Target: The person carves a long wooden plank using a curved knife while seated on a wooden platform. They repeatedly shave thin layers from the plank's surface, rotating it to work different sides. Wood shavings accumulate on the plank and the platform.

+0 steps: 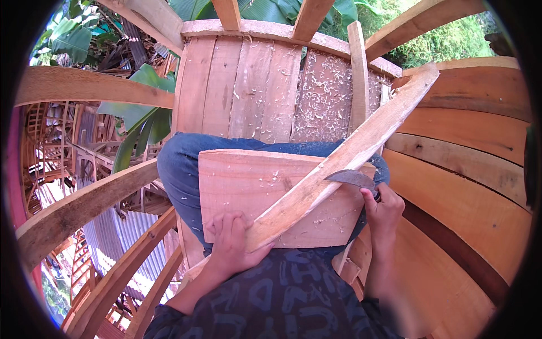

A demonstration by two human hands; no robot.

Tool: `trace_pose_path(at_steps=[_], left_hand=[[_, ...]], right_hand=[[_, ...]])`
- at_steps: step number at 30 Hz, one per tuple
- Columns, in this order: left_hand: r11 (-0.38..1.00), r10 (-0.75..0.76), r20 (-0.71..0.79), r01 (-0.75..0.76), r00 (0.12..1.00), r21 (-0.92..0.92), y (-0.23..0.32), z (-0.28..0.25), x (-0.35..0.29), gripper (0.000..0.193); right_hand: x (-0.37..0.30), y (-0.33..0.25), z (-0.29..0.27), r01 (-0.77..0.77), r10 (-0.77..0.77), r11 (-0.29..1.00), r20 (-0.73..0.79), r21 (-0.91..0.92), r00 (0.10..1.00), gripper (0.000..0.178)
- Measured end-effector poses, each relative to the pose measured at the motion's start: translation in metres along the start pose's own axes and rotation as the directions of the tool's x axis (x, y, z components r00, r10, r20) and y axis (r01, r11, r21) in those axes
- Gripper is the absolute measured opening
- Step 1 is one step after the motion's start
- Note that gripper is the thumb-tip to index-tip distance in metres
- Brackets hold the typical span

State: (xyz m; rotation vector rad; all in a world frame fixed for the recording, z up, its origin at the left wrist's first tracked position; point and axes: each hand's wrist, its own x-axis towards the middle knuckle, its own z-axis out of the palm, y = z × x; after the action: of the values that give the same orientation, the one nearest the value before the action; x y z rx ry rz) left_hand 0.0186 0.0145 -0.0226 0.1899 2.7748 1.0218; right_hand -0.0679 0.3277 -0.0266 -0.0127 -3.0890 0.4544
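A long wooden plank (339, 161) slants from my lap up to the far right. Beneath it, a broad flat board (243, 183) lies across my thighs, dotted with a few shavings. My left hand (234, 240) grips the plank's near end, its fingers bent over the wood. In my right hand (385, 209) is a knife with a curved grey blade (354, 178); its handle is mostly hidden by my fingers. The blade points left and overlaps the plank's right edge; I cannot tell whether it touches.
Wood shavings (324, 93) lie scattered over the plank floor (251, 90) ahead of my knees. Upright timber ribs (96, 87) rise at the left and far side. Planked walling (451, 175) curves along my right. Corrugated metal sheets (124, 248) show below left, between the ribs.
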Motion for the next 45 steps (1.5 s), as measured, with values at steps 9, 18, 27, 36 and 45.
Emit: trace_pose_path(at_steps=[9, 18, 27, 36, 45], left_hand=[[1.0, -0.003, -0.01, 0.003, 1.0, -0.01, -0.001, 0.002, 0.001, 0.064], [1.0, -0.028, 0.041, 0.028, 0.999, -0.005, 0.0, 0.0, 0.0, 0.06], [0.999, -0.049, 0.007, 0.049, 0.999, -0.005, 0.011, -0.001, 0.005, 0.053], [1.0, -0.027, -0.007, 0.027, 1.0, -0.003, 0.007, 0.001, 0.003, 0.055], [0.999, -0.047, 0.017, 0.047, 0.999, -0.009, 0.008, 0.0, 0.001, 0.058]], right_hand=[[0.033, 0.059, -0.016, -0.38, 0.407, 0.909, -0.163, 0.173, 0.899, 0.061], [-0.013, -0.017, 0.002, -0.031, 0.021, 0.991, 0.081, 0.131, 0.997, 0.054], [0.022, 0.014, 0.007, 0.019, -0.02, 1.0, -0.099, -0.014, 0.995, 0.06], [0.038, 0.079, -0.024, -0.501, 0.512, 0.858, -0.12, 0.109, 0.851, 0.06], [-0.013, -0.026, 0.012, -0.01, 0.0, 0.992, 0.077, 0.123, 0.997, 0.057]])
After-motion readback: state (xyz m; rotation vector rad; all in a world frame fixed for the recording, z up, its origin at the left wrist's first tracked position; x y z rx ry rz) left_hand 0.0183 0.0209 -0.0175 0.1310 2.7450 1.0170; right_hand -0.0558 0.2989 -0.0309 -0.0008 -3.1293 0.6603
